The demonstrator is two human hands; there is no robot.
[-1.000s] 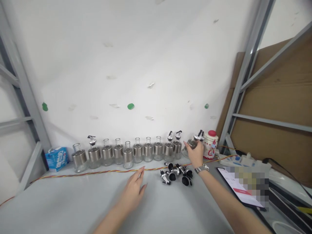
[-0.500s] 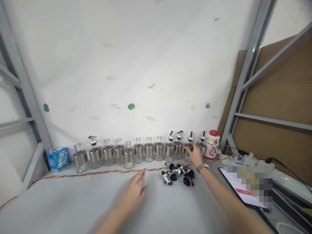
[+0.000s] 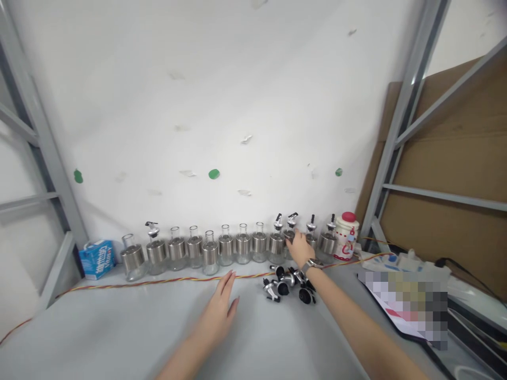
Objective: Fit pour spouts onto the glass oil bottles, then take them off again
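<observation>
Now the right hand (image 3: 300, 248) curls its grip round a pourer-topped bottle (image 3: 289, 235), leaving its three-o'clock neighbour (image 3: 312, 239) released, while the left hand (image 3: 217, 306) lies loosely spread.

From where I stand, the tabletop (image 3: 119, 327) is plain grey, its front half mostly bare between the two side edges. Along the back edge stands an uneven row of twelve glass bottles (image 3: 210, 256) with metal bands, all upright; five have pouring spouts (image 3: 283, 288) in their necks, the other seven are open. More of those spouts lie in a loose heap, right of the middle, in front of the row. A blue carton (image 3: 97, 259) stands near the back left corner, a white jar (image 3: 346, 237) with a red lid toward the back right. A twisted red-and-yellow wire (image 3: 158, 283) runs across, in front of the bottles. By the right edge lies a tablet (image 3: 396, 316), partly blurred.
</observation>
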